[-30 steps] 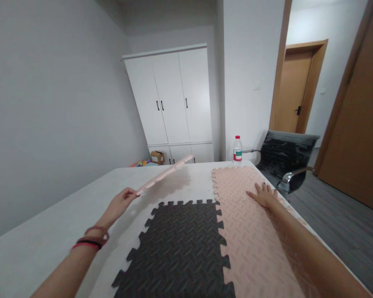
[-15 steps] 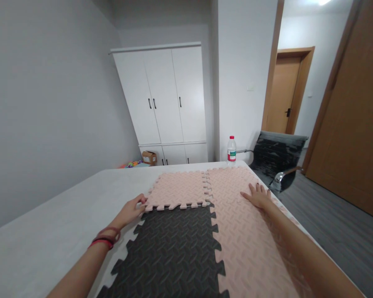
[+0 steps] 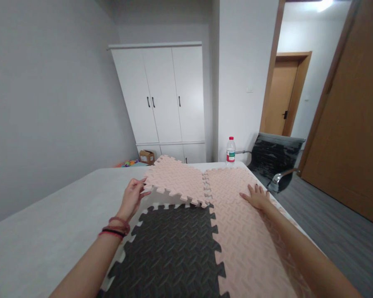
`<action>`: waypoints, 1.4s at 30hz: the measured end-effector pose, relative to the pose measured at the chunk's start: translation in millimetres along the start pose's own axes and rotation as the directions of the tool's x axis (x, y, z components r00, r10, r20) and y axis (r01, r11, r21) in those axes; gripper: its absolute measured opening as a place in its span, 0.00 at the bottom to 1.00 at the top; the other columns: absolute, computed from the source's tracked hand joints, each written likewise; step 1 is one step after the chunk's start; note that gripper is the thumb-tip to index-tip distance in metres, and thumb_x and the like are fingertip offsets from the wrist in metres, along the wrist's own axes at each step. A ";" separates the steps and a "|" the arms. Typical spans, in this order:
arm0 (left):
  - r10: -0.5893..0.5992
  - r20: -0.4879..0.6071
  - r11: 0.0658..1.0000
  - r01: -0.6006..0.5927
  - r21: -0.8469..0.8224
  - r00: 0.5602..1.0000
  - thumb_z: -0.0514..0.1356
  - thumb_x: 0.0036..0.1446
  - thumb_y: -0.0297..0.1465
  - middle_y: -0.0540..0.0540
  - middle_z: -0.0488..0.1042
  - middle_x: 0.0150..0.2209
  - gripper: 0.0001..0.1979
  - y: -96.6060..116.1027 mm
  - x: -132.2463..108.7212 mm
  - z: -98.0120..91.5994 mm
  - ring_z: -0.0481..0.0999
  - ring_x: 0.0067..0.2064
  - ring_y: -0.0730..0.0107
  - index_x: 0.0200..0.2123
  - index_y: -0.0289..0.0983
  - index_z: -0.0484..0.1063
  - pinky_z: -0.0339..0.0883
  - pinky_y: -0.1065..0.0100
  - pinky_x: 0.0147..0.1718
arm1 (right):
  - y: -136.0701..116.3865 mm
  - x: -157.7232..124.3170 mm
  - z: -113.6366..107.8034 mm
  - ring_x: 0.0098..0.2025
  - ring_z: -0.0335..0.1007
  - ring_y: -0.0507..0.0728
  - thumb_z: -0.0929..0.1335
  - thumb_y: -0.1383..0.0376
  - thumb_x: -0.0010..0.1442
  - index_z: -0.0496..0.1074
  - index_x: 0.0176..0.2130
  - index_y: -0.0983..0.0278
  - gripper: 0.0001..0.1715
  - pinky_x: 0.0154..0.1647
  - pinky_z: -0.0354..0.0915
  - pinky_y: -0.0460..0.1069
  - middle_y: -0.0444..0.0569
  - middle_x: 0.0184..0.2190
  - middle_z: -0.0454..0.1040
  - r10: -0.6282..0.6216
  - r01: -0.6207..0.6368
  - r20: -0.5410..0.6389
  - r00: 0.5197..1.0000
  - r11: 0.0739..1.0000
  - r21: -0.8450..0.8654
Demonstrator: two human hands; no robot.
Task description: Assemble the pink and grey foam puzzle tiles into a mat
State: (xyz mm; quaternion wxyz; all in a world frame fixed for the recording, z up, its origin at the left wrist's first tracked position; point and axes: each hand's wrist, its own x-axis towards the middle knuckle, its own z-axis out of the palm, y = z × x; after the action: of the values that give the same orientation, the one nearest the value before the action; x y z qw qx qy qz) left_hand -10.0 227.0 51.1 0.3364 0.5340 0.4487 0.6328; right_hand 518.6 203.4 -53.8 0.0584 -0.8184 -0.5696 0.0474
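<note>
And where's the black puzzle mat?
The black mat lies on the white table, bottom centre of the head view, left of the flat pink matting and nearer than the tilted pink mat.

indoor room, office-like | white cabinet [image 3: 161,95] | worn black chair [image 3: 275,155] | wooden door [image 3: 281,99] | grey plank-look floor [image 3: 326,194]
</note>
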 end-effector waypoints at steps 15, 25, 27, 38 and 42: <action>-0.055 0.042 0.908 0.032 0.419 0.998 0.59 0.43 0.35 0.45 0.72 0.42 0.10 -33.7 -10.2 5.5 0.73 0.44 0.61 0.24 0.40 0.57 0.69 0.66 0.31 | -2.0 -2.3 -3.8 0.66 0.29 0.69 0.49 0.31 0.50 0.42 0.66 0.59 0.55 0.60 0.31 0.67 0.57 0.67 0.35 0.012 -0.012 0.014 1.000 1.000 -0.004; -0.084 0.173 0.520 -0.105 0.848 0.981 0.54 0.48 0.33 0.48 0.73 0.33 0.05 -51.7 -13.8 -11.2 0.71 0.35 0.64 0.26 0.41 0.58 0.57 0.68 0.30 | -4.3 -6.1 -9.2 0.66 0.27 0.69 0.49 0.32 0.51 0.42 0.66 0.59 0.55 0.61 0.31 0.67 0.56 0.67 0.33 0.019 -0.019 0.034 0.999 1.000 -0.003; -0.097 0.207 0.465 -0.139 0.874 0.974 0.54 0.49 0.32 0.49 0.72 0.29 0.04 -54.1 -12.2 -12.6 0.70 0.31 0.66 0.26 0.41 0.58 0.56 0.68 0.28 | -3.9 -6.0 -9.2 0.66 0.28 0.69 0.49 0.32 0.51 0.42 0.66 0.59 0.55 0.61 0.31 0.67 0.56 0.67 0.34 0.015 -0.015 0.028 1.000 1.000 -0.004; -0.163 0.361 0.220 -0.323 0.921 0.918 0.53 0.60 0.38 0.52 0.68 0.29 0.11 -54.7 -10.3 -9.4 0.69 0.31 0.72 0.36 0.35 0.67 0.64 0.65 0.34 | 0.0 -0.2 -0.7 0.66 0.29 0.69 0.50 0.31 0.50 0.44 0.65 0.59 0.56 0.60 0.31 0.68 0.57 0.67 0.36 0.006 -0.006 0.000 1.000 1.000 0.000; -0.181 0.354 0.100 -0.340 0.935 0.918 0.55 0.60 0.39 0.48 0.71 0.36 0.13 -49.4 -13.5 -5.5 0.72 0.36 0.70 0.40 0.35 0.68 0.68 0.62 0.37 | 0.7 -0.2 0.7 0.66 0.30 0.69 0.49 0.30 0.49 0.44 0.65 0.59 0.56 0.60 0.31 0.67 0.58 0.67 0.37 0.004 -0.004 -0.012 1.000 1.000 0.001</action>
State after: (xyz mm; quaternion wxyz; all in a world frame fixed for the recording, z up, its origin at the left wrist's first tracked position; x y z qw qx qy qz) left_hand -15.3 232.0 0.1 -0.0640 0.7554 0.6486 0.0676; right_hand 519.0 202.9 -54.6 0.0621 -0.8198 -0.5676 0.0431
